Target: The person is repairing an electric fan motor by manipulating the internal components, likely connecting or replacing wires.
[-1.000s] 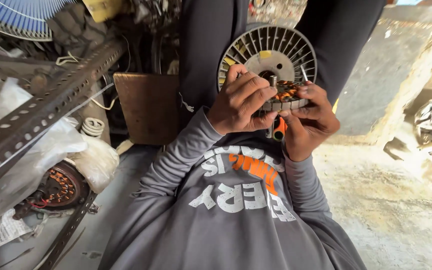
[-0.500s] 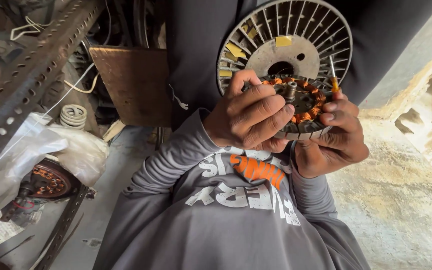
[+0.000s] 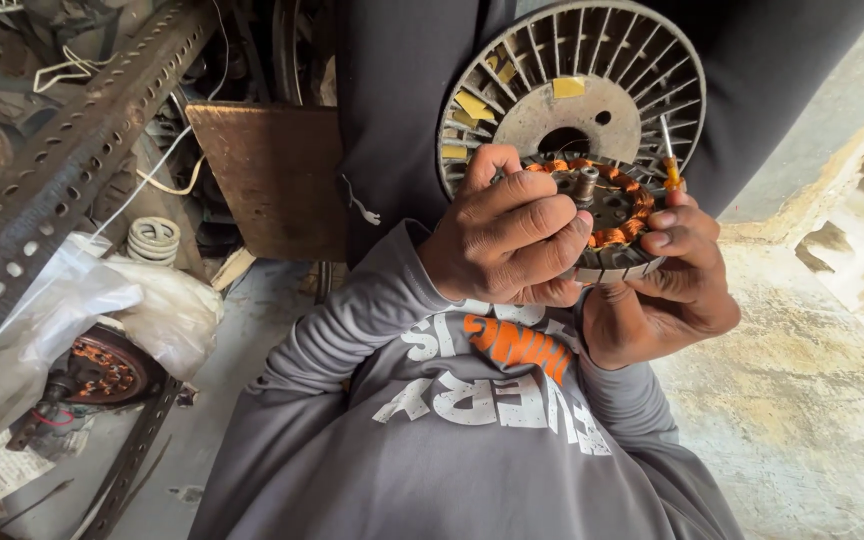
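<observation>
1. Head view, nearest the camera: the grey long-sleeved shirt with white and orange lettering (image 3: 472,400) fills the lower middle, both sleeves reaching up towards twelve o'clock.
2. The left hand (image 3: 507,235) has its fingers curled shut over the near left edge of a small round motor stator with orange copper windings (image 3: 617,215), thumb on top.
3. The right hand (image 3: 667,290) cups the stator from below at four o'clock, fingers closed around its rim, and also pinches a thin screwdriver with an orange handle (image 3: 669,160) standing upright.
4. Just behind the stator sits a grey finned round metal housing (image 3: 592,90).
5. At nine o'clock a perforated steel angle bar (image 3: 62,180) slants past a white plastic bag (image 3: 102,300).
6. Further off hangs a brown wooden board (image 3: 272,175).
</observation>
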